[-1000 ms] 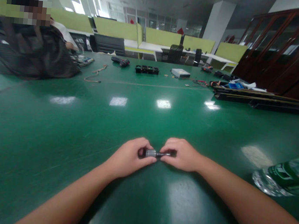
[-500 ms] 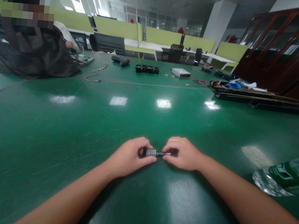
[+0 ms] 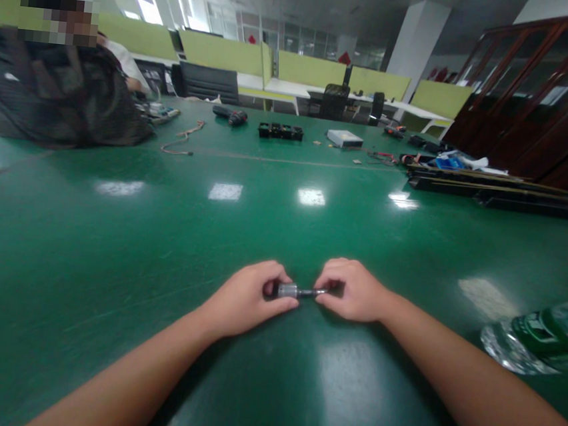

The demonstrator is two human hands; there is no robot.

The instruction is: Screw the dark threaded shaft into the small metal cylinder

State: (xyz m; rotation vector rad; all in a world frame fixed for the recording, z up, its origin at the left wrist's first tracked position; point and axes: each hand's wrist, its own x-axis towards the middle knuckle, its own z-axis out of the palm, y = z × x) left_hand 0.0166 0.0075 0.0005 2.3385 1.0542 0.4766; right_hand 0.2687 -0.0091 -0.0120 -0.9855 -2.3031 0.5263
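Low over the green table, a short silver-and-black cylinder lies level between my hands, with a thin dark rod running out of it to the right. My left hand is closed around the cylinder, thumb along its near side and fingers on its far side. The rod's far end is pinched between thumb and fingertips of my right hand. Part of the cylinder's left end is hidden in my left palm. What kind of device it is cannot be made out.
A water bottle lies at the right. Along the table's far side are a cable, a power drill, a black fan row, a silver drive and black strips. A large bag sits far left, a person behind it.
My right hand has shifted slightly right along the rod, away from the cylinder. My left hand has stayed in place. The person at the far left has moved their head slightly.
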